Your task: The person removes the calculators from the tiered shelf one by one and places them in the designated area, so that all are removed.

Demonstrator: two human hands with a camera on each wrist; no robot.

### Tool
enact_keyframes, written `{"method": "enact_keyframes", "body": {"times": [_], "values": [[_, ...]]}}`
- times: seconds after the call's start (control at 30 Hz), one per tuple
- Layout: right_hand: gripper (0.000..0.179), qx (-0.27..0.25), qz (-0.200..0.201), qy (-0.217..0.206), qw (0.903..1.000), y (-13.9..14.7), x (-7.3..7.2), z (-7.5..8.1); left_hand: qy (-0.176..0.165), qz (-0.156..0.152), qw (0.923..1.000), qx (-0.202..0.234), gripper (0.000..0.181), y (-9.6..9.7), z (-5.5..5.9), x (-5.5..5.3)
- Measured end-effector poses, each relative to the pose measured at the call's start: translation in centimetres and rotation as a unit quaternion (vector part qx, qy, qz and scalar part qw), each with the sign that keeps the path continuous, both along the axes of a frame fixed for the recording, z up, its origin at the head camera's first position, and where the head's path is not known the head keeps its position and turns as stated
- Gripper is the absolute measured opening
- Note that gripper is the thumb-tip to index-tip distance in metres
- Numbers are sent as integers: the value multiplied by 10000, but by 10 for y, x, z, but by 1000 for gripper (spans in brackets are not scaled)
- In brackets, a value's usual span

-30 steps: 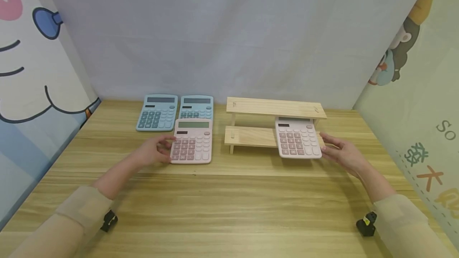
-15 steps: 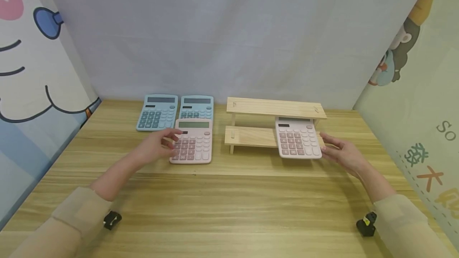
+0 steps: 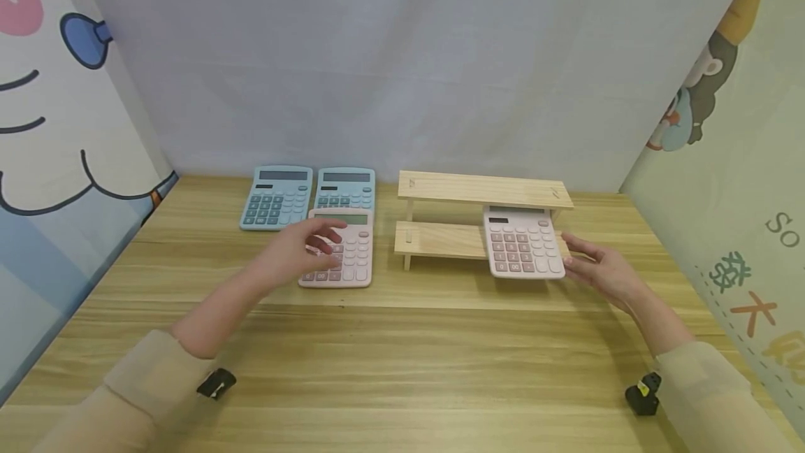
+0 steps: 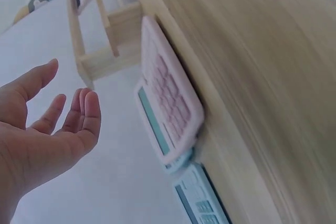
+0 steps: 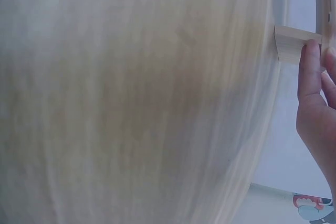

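Observation:
My left hand (image 3: 305, 247) is over a pink calculator (image 3: 358, 257) lying on the table. In the left wrist view that hand (image 4: 58, 124) holds nothing, its fingers loosely bent and apart from the calculator. The calculator's top overlaps a blue calculator (image 3: 346, 184) behind it. On the right, another pink calculator (image 3: 525, 247) leans on the lower board of a two-tier wooden shelf (image 3: 440, 240), its top edge under the upper board. My right hand (image 3: 600, 271) touches the shelf's right end beside that calculator's corner, fingers nearly straight; the right wrist view shows fingertips at the shelf's leg (image 5: 294, 43).
A second blue calculator (image 3: 277, 198) lies at the back left of the wooden table (image 3: 402, 369). A pale cloth (image 3: 402, 61) hangs behind the table, and printed panels stand at both sides. Black cameras hang at both wrists.
My left hand has moved right and up from the left edge of the pink calculator to over its keys. The right hand and the calculators stay where they were.

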State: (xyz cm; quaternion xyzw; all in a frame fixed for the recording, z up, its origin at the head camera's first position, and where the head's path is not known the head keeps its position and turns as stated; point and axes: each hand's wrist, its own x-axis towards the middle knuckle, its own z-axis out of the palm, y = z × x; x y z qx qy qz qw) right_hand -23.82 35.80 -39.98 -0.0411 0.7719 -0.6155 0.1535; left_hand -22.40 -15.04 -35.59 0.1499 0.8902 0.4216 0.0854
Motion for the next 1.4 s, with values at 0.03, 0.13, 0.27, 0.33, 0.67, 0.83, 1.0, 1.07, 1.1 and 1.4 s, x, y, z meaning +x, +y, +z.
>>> {"method": "enact_keyframes", "body": {"times": [0.03, 0.13, 0.27, 0.33, 0.67, 0.83, 1.0, 1.07, 1.1, 1.4], "values": [[69, -17, 1, -6, 10000, 0, 0, 0, 4, -4, 10000, 0, 58, 3, 1, 0], [69, -93, 36, -4, 10000, 0, 0, 0, 8, -27, 9999, 122, 58, 12, 5, 1], [69, -98, 59, 8, 9999, 0, -1, 0, 97, -162, 9994, 293, 56, 24, 10, 2], [69, -73, 60, 14, 10000, 1, -1, 0, 111, -257, 9989, 385, 55, 31, 12, 2], [69, -84, 76, -7, 9999, 1, 0, 2, -350, -455, 9958, 714, 56, 64, 22, 6], [68, -76, 25, -2, 10000, 1, 2, 3, -585, -419, 9943, 791, 58, 83, 17, 4], [68, -135, -8, -14, 9999, 1, 2, 3, -758, -416, 9920, 915, 66, 101, 10, 5], [68, -160, -19, -27, 9999, 1, 2, 3, -774, -437, 9911, 995, 68, 107, 7, 6], [68, -163, -17, -28, 9999, 1, 2, 3, -802, -457, 9901, 1059, 69, 109, 5, 6], [70, -110, 15, -40, 9999, 0, 3, 4, -1001, -514, 9812, 1569, 67, 133, -7, 1]]}}
